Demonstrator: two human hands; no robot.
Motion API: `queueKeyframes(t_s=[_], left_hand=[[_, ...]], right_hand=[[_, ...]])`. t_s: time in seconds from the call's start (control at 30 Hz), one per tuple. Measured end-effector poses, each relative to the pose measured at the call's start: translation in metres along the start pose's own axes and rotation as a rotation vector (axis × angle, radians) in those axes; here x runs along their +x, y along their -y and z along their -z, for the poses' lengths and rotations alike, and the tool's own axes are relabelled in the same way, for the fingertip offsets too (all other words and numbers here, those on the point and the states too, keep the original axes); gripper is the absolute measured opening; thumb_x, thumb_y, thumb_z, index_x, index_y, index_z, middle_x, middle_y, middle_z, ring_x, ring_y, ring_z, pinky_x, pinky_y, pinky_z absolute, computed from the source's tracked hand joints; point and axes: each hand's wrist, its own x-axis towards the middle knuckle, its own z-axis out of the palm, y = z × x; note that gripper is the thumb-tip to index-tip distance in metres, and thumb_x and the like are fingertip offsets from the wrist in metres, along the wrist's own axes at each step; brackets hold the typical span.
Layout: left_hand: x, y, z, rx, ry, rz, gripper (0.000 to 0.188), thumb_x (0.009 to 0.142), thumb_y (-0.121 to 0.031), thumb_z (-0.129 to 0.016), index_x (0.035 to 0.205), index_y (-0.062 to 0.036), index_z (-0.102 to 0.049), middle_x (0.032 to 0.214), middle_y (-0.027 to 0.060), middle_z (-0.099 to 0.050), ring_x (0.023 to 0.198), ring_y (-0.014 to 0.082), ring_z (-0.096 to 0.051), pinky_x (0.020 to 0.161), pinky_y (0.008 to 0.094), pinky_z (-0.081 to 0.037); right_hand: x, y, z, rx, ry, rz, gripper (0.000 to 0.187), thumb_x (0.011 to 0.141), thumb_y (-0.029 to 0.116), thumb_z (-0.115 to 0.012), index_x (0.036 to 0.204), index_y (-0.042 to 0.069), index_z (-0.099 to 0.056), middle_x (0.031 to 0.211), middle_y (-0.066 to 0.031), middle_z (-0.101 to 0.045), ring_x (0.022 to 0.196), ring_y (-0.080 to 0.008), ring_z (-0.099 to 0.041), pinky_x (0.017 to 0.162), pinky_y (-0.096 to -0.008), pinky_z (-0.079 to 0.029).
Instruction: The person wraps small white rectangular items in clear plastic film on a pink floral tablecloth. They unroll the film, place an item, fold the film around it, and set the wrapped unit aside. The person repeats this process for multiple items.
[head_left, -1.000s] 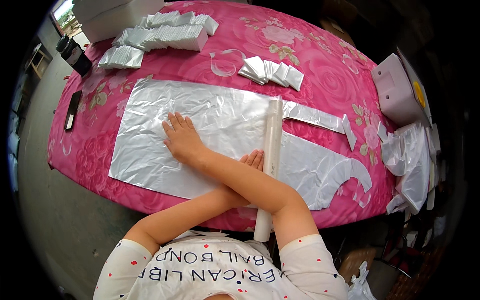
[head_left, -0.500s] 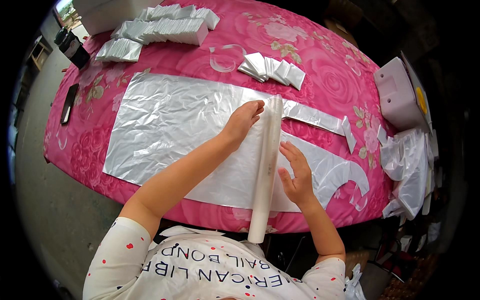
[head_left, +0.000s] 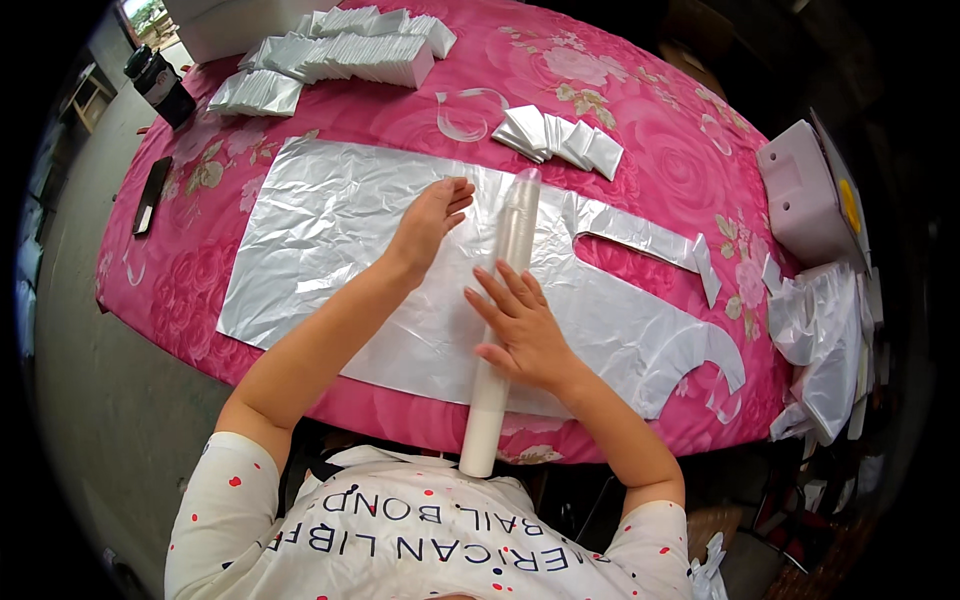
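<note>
A thin white plastic apron (head_left: 330,240) lies flat and creased across the table, its curved cut-outs and narrow strips towards the right. Across it rests a long pale roller tube (head_left: 486,415), its near end jutting past the table edge by my shirt. My right hand (head_left: 522,330) lies on the tube's middle with fingers spread. Left of the tube, my left hand (head_left: 430,228) is over the apron with its fingers stretched out, holding nothing. Beyond the tube's far end sits a small fanned pile of folded white plastic packets (head_left: 560,140).
Rows of folded white packets (head_left: 350,55) stand at the far left, near a dark bottle (head_left: 160,88) and a black phone-like object (head_left: 151,196). At right are a pale box (head_left: 803,190) and a heap of white plastic (head_left: 820,325). A pink floral cloth (head_left: 640,130) covers the table.
The tube has shifted left over the apron, showing more of the apron's right part. My right hand has come left onto the tube from beside it. My left hand has moved left, away from it.
</note>
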Motion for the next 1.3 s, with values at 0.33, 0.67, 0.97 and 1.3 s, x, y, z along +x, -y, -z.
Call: queueKeyframes(t_s=[0.33,0.67,0.97,1.3], left_hand=[[-0.146,-0.028,0.193,0.233,-0.298,-0.165,0.052,0.096,-0.038,-0.032,0.128,0.0024,-0.040,0.127,0.0151,-0.049,0.115,0.0220,-0.049,0.097,0.0327,-0.036],[-0.240,-0.028,0.175,0.727,-0.402,-0.183,0.046,0.091,-0.027,-0.050,0.126,0.0028,-0.043,0.122,0.0160,-0.051,0.108,0.0253,-0.052,0.093,0.0344,-0.040],[-0.235,-0.022,0.189,1.362,-0.590,-0.024,0.077,0.067,-0.016,-0.075,0.130,0.0027,-0.035,0.101,0.0217,-0.055,0.092,0.0356,-0.056,0.079,0.0388,-0.045],[-0.226,-0.035,0.153,-0.157,0.027,0.272,0.064,0.074,-0.034,-0.067,0.120,0.0068,-0.049,0.091,0.0121,-0.064,0.074,0.0136,-0.061,0.066,0.0240,-0.049]], right_hand=[[0.108,0.070,-0.025,0.665,0.078,0.327,0.060,0.086,0.044,-0.051,0.132,0.006,-0.042,0.138,-0.0123,-0.040,0.128,-0.0306,-0.036,0.104,-0.0439,-0.029],[0.209,0.095,-0.100,0.213,0.038,0.447,0.059,0.086,0.045,-0.049,0.131,0.008,-0.044,0.139,-0.0097,-0.038,0.134,-0.0291,-0.026,0.110,-0.0426,-0.017],[0.253,0.156,-0.140,0.300,-0.184,0.025,0.057,0.084,0.031,-0.052,0.133,0.004,-0.040,0.142,-0.0207,-0.028,0.136,-0.0365,-0.015,0.110,-0.0458,-0.012],[0.203,0.125,-0.071,2.175,-0.203,-0.713,0.063,0.078,0.017,-0.066,0.125,0.000,-0.027,0.098,-0.0116,-0.052,0.081,-0.0168,-0.058,0.069,-0.0295,-0.052]])
